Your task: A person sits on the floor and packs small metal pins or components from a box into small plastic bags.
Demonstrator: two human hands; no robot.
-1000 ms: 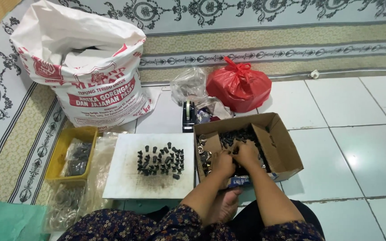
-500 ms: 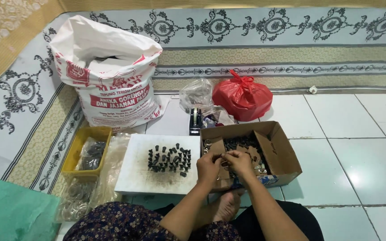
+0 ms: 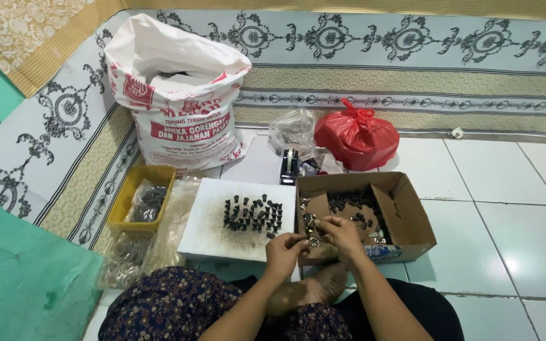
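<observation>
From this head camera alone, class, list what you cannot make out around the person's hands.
- Small metal piece between left hand and right hand: too small to identify.
- Dark parts in the cardboard box: too small; near ones hidden by the hands.
- Red plastic bag: tied, opaque, contents hidden.
- White sack: contents hidden by its folded top.

Head-worn camera, looking steeply down (forward too), hands (image 3: 314, 240) perhaps arm's-length away
</observation>
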